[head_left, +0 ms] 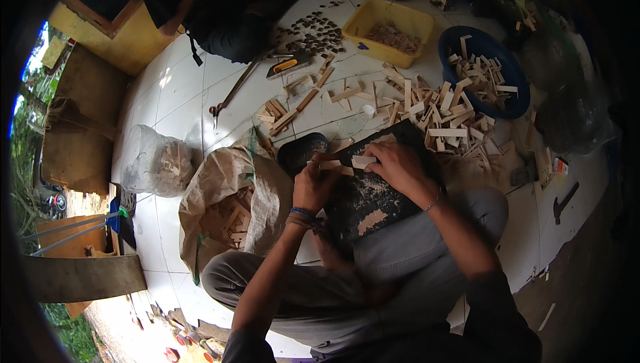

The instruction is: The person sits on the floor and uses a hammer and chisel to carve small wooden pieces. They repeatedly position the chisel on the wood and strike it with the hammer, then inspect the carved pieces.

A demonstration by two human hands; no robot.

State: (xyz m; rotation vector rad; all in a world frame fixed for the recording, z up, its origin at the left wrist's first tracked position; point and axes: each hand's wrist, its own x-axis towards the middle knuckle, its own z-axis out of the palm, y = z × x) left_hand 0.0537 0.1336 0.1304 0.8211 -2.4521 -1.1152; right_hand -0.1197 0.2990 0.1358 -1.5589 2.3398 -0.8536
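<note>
Sitting cross-legged, this person's left hand (313, 186) pinches one small wood piece (329, 164) while the right hand (395, 165) curls over another wood block (363, 161), both on the dusty black board (373, 196) across their lap.

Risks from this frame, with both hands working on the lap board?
1. The dark flat board rests on the person's knee, not on the floor; it may tip under pressure.
2. The left hand and right hand pinch small pale wooden pieces close together, so fingers could get nipped or splintered.
3. The loose heap of wooden sticks beside the board could slide into the work.
</note>
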